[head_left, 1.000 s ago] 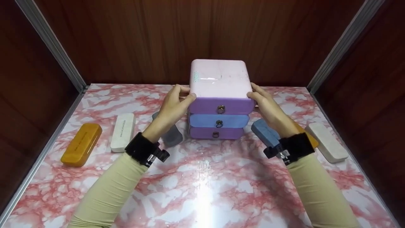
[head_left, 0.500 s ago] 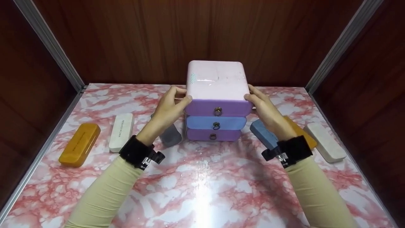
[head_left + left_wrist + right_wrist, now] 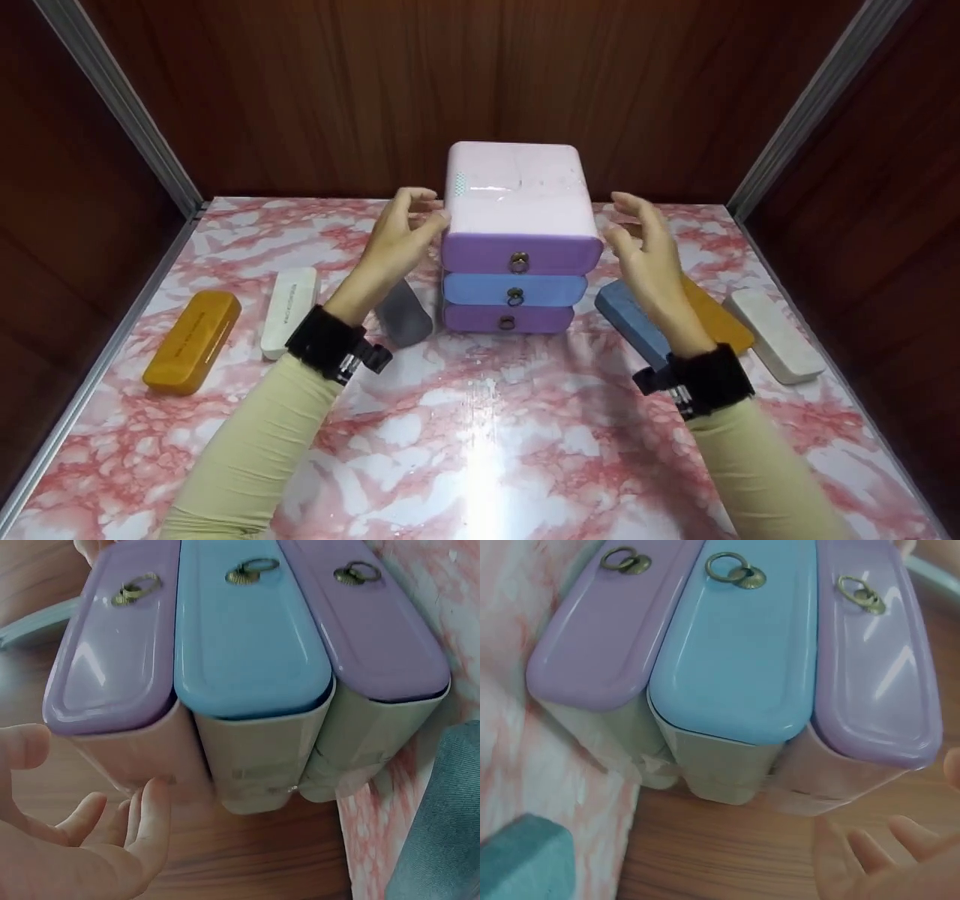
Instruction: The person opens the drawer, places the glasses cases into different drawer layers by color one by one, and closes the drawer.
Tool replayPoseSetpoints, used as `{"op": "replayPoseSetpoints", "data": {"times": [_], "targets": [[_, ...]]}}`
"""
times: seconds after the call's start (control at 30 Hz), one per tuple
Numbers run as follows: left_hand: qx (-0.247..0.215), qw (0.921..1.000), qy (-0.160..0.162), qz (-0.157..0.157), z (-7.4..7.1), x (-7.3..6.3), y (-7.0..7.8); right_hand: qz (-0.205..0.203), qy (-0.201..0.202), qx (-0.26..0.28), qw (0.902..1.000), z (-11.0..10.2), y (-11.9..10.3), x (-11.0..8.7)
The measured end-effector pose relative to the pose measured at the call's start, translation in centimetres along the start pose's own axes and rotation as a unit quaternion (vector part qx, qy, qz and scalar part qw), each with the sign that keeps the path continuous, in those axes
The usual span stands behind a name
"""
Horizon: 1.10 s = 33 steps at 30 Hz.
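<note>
A small drawer chest (image 3: 521, 187) stands toward the back of the table, with a pale pink top. Its three drawer fronts are purple, blue and purple, each with a brass ring pull, and all are pushed in. My left hand (image 3: 397, 240) is by the chest's upper left side, thumb at the top front corner and fingers loosely bent. Off the right side, a gap separates the chest from my right hand (image 3: 651, 262), whose fingers are spread and hold nothing. In the right wrist view the fingers (image 3: 870, 851) lie below the upper purple drawer (image 3: 877, 660).
Left of the chest lie a dark grey case (image 3: 405, 315), a white case (image 3: 291, 311) and a mustard case (image 3: 193, 341). On the right are a blue case (image 3: 634, 322), another mustard case (image 3: 712, 315) and another white case (image 3: 776, 337). Wood-grain panels (image 3: 480, 82) enclose the marbled table (image 3: 420, 450).
Both hands held the chest's top sides before. Now the right hand has come away to the right, and the left has loosened and lifted slightly. The chest stays put.
</note>
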State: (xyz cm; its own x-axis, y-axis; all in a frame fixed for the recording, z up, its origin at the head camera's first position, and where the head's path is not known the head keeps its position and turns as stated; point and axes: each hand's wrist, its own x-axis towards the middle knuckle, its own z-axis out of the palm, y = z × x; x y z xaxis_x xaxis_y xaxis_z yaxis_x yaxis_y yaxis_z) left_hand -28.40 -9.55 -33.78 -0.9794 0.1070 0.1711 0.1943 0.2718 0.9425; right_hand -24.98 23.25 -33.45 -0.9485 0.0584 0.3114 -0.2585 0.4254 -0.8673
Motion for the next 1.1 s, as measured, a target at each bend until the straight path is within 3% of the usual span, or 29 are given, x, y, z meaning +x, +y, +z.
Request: {"op": "replayPoseSetpoints", "data": {"times": [0.1, 0.2, 0.33, 0.63, 0.93, 1.1], "targets": [[-0.011, 0.9997, 0.006, -0.022, -0.1, 1.0, 0.0, -0.03, 0.056, -0.02, 0.9978, 0.0, -0.3, -1.4], [-0.029, 0.998, -0.008, -0.055, -0.1, 1.9, 0.1, -0.04, 0.066, 0.009, 0.997, 0.5, -0.4, -2.8], [-0.038, 0.9954, -0.028, -0.084, 0.1, 3.0, 0.4, -0.04, 0.032, 0.049, 0.9975, 1.8, 0.0, -4.6], [-0.005, 0.9949, -0.037, -0.094, 1.0, 4.2, 0.9, 0.015, -0.053, 0.069, 0.9961, 4.0, 1.1, -6.2], [-0.02, 0.9961, -0.041, -0.076, 1.9, 4.2, 0.3, 0.079, -0.107, 0.088, 0.9872, 5.9, 1.1, -6.3], [-0.023, 0.9966, -0.045, -0.066, 1.9, 4.1, 0.2, 0.104, -0.135, 0.133, 0.9764, 6.7, 0.8, -6.0]]}}
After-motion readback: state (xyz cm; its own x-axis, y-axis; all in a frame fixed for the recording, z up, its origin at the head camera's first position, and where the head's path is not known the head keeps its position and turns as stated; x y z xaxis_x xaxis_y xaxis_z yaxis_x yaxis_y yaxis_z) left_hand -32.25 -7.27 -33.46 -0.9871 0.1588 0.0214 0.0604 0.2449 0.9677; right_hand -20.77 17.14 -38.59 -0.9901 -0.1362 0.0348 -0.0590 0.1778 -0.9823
